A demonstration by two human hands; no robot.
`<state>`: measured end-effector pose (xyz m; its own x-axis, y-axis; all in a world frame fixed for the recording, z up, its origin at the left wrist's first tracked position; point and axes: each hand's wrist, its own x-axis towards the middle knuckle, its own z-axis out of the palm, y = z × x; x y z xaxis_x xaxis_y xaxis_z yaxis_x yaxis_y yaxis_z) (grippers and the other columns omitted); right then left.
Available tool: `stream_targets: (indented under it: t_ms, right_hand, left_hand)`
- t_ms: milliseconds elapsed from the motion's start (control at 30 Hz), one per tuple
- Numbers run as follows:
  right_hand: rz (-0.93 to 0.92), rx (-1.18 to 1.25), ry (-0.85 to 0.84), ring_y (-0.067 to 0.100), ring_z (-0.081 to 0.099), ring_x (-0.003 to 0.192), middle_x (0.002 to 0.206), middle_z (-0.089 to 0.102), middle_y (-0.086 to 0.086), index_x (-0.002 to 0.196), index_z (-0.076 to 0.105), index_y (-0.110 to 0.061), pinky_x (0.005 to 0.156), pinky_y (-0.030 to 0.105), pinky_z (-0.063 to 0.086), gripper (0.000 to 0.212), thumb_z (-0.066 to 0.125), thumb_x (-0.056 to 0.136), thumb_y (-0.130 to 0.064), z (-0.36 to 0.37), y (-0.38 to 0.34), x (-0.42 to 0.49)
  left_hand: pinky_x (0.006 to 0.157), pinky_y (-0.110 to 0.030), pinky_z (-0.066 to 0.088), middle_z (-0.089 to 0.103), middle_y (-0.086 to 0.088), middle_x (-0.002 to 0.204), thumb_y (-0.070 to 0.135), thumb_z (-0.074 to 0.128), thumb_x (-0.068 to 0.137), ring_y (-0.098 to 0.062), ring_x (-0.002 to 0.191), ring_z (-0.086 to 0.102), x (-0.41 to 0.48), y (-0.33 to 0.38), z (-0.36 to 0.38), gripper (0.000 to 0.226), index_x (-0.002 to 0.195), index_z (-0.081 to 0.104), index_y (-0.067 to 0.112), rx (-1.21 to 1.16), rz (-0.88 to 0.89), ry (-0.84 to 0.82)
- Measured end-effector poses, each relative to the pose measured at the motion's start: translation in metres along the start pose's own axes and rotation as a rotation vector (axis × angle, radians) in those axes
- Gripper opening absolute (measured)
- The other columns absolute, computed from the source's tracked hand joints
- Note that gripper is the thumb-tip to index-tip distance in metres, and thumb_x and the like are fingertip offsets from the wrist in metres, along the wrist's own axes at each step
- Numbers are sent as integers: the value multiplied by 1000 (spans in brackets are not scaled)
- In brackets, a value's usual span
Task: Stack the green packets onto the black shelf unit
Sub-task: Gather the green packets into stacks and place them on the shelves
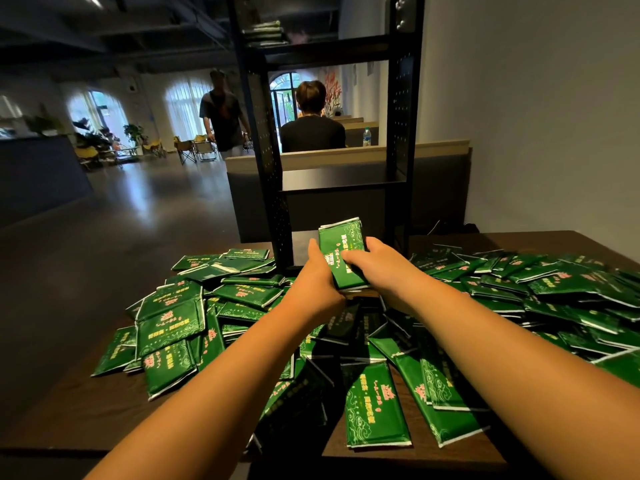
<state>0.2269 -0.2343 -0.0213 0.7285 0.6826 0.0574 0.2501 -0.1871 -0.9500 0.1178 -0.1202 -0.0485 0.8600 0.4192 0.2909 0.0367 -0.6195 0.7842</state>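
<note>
Clamped together on one small bundle of green packets (341, 247): gripped along its left edge by the left hand (320, 271), pinched from the other side, over the printed face, by the right hand (369, 261). Held tilted, just in front of the black shelf unit (266, 161), low by its foot, above the heap of packets (173, 317) strewn over the tabletop (86, 410) to either side of the unit and in front of it. High in the unit, dimly seen, some stacked packets (266, 32) on an upper shelf.

Probably squaring the bundle before raising it to a shelf; most of the task left to do, judging by the heap.

Worth fearing from here:

Fanning and slipping. Glossy-looking wrappers, likely to slide on one another. With any slackening of the squeeze or steeper tilt, apt to shoot out of the bundle and drop among the heap in front of the unit.

Catching the frame. Starting so close to the unit's front posts and shelf lip, easy to clip a corner on the way up and knock the bundle askew.

Sweeping the heap. With both forearms low over it, easy to drag packets off the tabletop's edge, left of the unit.

Upsetting the stacked packets by setting down crooked beside or on top.

Safer to level, squeeze firmly, and lift clear of the frame before moving in.
</note>
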Motion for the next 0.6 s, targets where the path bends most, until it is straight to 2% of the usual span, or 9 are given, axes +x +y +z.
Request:
stream_targets:
  t_ms: [33, 67, 133, 200, 267, 367, 500, 567, 600]
  right_hand:
    - [-3, 19, -19, 21, 76, 101, 112, 78, 1, 120, 68, -25, 98, 47, 61, 40, 72, 83, -40, 0, -3, 0]
    - [7, 54, -34, 23, 77, 102, 111, 79, 3, 119, 70, -24, 99, 51, 61, 43, 71, 79, -39, 0, -5, 1]
    - [-3, 78, -67, 28, 77, 105, 111, 80, 7, 117, 71, -21, 101, 56, 60, 41, 68, 77, -32, -3, -10, 3]
    - [-46, 39, -87, 28, 77, 107, 111, 80, 5, 116, 73, -21, 104, 55, 58, 36, 68, 81, -25, -7, -21, 3]
    - [-77, 59, -90, 29, 77, 108, 110, 82, 5, 114, 77, -22, 106, 57, 57, 39, 71, 76, -26, -13, -33, 7]
    - [-136, 72, -57, 31, 78, 108, 109, 82, 6, 112, 80, -20, 105, 58, 58, 36, 73, 77, -24, -22, -59, 12]
    - [-220, 99, 30, 30, 78, 106, 107, 82, 7, 113, 79, -14, 103, 58, 59, 33, 74, 82, -25, -36, -97, 21]
    - [-239, 120, 47, 27, 78, 106, 110, 82, 6, 119, 76, -14, 103, 56, 59, 38, 74, 84, -28, -45, -113, 26]
    - [-247, 133, 50, 26, 78, 107, 112, 81, 6, 122, 75, -13, 103, 55, 60, 38, 75, 86, -28, -49, -121, 27]
  left_hand:
    - [85, -12, 55, 58, 21, 118, 21, 96, 77, 11, 101, 63, 0, 2, -4, 105, 155, 26, 17, 25, -13, 6]
    - [84, -15, 56, 56, 22, 118, 25, 97, 76, 9, 101, 63, 0, 4, -8, 104, 155, 30, 18, 51, -18, 12]
    - [86, -29, 61, 54, 13, 126, 29, 97, 73, -3, 106, 67, 1, 9, -15, 100, 152, 36, 23, 119, -5, 21]
    - [78, -34, 64, 54, 2, 130, 17, 90, 77, -14, 104, 71, 2, 19, -23, 89, 148, 37, 22, 173, -3, 33]
    - [71, -37, 64, 60, -1, 119, 10, 85, 79, -15, 94, 72, 6, 30, -31, 79, 141, 36, 20, 189, -15, 60]
    - [77, -43, 65, 63, -2, 111, 10, 84, 80, -16, 94, 71, 15, 53, -49, 72, 134, 37, 20, 203, -1, 109]
    - [92, -33, 58, 56, 2, 131, 10, 85, 84, -15, 113, 65, 29, 91, -75, 71, 142, 48, 25, 217, 136, 148]
    - [88, -22, 51, 54, 7, 129, 12, 88, 86, -9, 112, 61, 36, 106, -88, 60, 126, 52, 38, 202, 197, 168]
    - [83, -19, 50, 58, 7, 129, 11, 88, 86, -8, 112, 62, 39, 114, -94, 58, 123, 51, 38, 196, 213, 186]
